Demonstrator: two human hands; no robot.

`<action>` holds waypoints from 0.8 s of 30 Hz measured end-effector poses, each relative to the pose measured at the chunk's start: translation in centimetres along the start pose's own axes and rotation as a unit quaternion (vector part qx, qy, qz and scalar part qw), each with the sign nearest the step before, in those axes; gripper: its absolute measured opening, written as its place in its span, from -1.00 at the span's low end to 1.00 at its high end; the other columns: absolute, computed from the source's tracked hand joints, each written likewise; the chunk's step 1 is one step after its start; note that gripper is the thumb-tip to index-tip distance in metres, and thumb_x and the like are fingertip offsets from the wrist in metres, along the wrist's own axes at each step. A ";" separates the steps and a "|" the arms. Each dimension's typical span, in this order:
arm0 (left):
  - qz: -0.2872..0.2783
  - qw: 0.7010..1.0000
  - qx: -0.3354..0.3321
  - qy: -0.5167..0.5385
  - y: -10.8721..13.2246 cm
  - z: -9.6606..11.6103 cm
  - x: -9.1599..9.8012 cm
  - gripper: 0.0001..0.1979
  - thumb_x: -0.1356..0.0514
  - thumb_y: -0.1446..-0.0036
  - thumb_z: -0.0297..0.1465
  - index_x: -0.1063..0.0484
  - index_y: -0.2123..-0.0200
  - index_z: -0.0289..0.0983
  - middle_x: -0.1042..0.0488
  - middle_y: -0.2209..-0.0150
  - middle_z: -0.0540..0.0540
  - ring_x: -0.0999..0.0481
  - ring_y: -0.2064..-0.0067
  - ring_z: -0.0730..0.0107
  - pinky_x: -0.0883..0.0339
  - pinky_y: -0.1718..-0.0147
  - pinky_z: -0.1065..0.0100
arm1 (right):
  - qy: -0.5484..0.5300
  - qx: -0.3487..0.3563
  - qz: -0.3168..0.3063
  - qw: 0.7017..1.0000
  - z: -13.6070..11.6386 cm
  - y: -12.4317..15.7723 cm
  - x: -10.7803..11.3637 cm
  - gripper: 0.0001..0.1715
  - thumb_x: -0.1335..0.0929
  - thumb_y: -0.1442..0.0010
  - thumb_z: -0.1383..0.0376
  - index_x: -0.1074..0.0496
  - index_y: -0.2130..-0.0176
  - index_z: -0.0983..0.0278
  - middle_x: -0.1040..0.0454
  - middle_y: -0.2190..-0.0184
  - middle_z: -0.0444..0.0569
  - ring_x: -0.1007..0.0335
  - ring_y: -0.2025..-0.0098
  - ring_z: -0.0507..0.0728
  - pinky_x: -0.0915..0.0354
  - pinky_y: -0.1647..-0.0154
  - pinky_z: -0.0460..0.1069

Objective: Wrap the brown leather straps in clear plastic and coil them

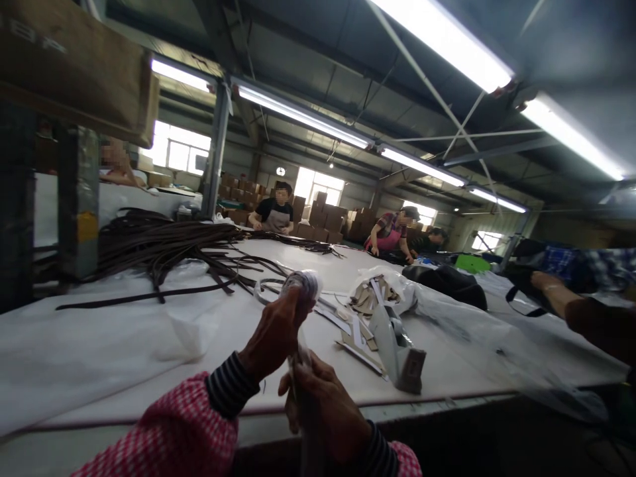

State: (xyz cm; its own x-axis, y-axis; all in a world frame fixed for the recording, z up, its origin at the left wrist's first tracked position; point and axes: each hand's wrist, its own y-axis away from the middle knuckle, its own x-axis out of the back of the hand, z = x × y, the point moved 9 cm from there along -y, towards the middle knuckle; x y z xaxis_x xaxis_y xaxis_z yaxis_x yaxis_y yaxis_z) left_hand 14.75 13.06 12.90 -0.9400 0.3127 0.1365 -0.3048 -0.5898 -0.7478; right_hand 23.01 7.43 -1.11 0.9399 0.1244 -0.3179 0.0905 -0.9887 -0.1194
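My left hand is closed around a whitish, shiny coil that looks wrapped in clear plastic; its exact kind I cannot make out. Just below, my right hand pinches a pale strip running down from the coil, with its lower end dark and blurred. Both hands are above the table's near edge. To their right stands a grey tape dispenser, beside loose white and tan card strips.
Many dark brown straps lie heaped at left on the white table. A plastic bag of card pieces and a black bag are at right. A co-worker's arm reaches in; other people work farther back.
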 end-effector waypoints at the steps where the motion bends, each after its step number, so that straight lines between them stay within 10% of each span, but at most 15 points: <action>1: -0.023 0.997 -0.043 -0.055 0.3 -0.1 -0.1 -0.84 -0.24 -0.31 -0.33 -0.43 0.34 -0.25 -0.45 0.40 -0.07 -0.38 0.35 0.33 -0.22 0.24 0.34 | -0.001 -0.019 -0.017 1.000 -0.1 0.4 -0.4 -0.45 -0.43 -0.28 -0.06 -0.35 0.00 0.29 -0.52 0.42 -0.08 -0.29 0.67 -0.04 -0.24 0.68 -0.15; 5: -0.182 0.958 -0.122 -0.185 2.5 -1.6 -1.3 -0.76 -0.09 -0.41 -0.36 -0.38 0.36 -0.22 -0.41 0.42 -0.07 -0.33 0.38 0.30 -0.07 0.33 0.31 | 0.085 -0.064 -0.017 0.994 -2.8 1.7 0.6 -0.44 -0.33 -0.35 -0.11 -0.43 0.16 0.36 -0.40 0.66 -0.18 -0.05 0.78 -0.10 -0.02 0.79 -0.21; 11: -0.366 0.891 -0.011 -0.268 5.2 -2.8 -1.4 -0.67 -0.16 -0.35 -0.07 -0.32 0.27 -0.22 -0.43 0.37 0.00 -0.39 0.38 0.29 -0.01 0.39 0.33 | 0.243 -0.093 -0.047 0.964 -7.5 0.9 2.3 -0.41 -0.54 -0.14 0.01 -0.41 0.02 0.30 -0.40 0.64 -0.25 -0.07 0.72 -0.09 0.01 0.75 -0.20; 15: -0.356 0.903 0.066 -0.230 5.1 -2.7 -0.1 -0.67 -0.18 -0.31 -0.10 -0.32 0.35 -0.22 -0.35 0.47 0.08 -0.35 0.43 0.37 -0.01 0.41 0.35 | 0.359 -0.028 -0.079 0.930 -9.8 -0.8 1.8 -0.56 -0.58 -0.10 0.11 -0.49 0.13 0.29 -0.43 0.50 -0.19 -0.16 0.58 -0.05 -0.08 0.62 -0.14; 21: -0.305 0.902 0.305 0.015 6.2 -6.0 1.1 -0.57 -0.20 -0.22 -0.03 -0.28 0.48 -0.25 -0.35 0.60 0.05 -0.27 0.59 0.45 -0.05 0.60 0.41 | 0.638 0.195 -0.052 0.743 -12.6 -1.8 -0.7 -0.78 -0.31 -0.46 0.24 -0.51 0.19 0.24 -0.44 0.28 -0.08 -0.36 0.20 0.10 -0.24 0.14 0.00; 24: -0.262 0.889 0.343 0.152 6.2 -6.4 0.8 -0.57 -0.25 -0.16 -0.07 -0.30 0.54 -0.26 -0.30 0.65 0.04 -0.22 0.59 0.46 -0.03 0.59 0.40 | 0.644 0.205 -0.060 0.734 -11.1 -1.9 -1.9 -0.66 -0.18 -0.53 0.21 -0.46 0.17 0.24 -0.44 0.22 -0.02 -0.37 0.15 0.15 -0.29 0.08 0.04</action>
State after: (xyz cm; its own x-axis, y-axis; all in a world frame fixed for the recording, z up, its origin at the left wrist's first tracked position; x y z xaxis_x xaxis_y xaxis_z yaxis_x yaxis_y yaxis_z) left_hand 13.11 14.42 4.21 -0.5884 0.8037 0.0885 -0.8085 -0.5867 -0.0472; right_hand 24.71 8.13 10.15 0.4879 -0.2346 0.8408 0.3407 -0.8356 -0.4309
